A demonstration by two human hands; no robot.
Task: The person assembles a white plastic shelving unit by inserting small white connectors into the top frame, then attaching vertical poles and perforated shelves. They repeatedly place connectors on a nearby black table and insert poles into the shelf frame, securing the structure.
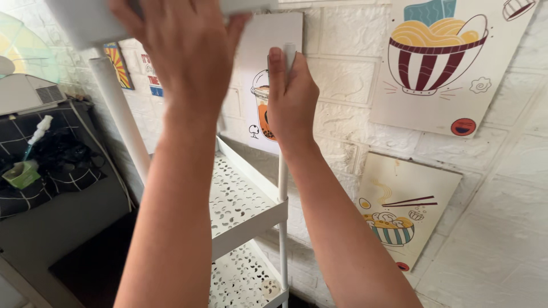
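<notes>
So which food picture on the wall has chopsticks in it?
The lowest poster, down to the right of the white shelf rack. Dark chopsticks lie above its small striped bowl. The big bowl poster above shows a spoon; the drink poster has neither.

Both my forearms rise from the bottom of the view, reaching up and away from me, bare to the elbow. My left hand [185, 48] is the higher one, its back turned toward me, fingers spread and pressed flat, fingertips lost past the top edge. My right hand [292, 97] sits lower and just to the side, curled into a loose fist with the thumb [277, 71] pointing straight up along its near side. The wrists are nearly straight, the two arms close but not touching.
</notes>
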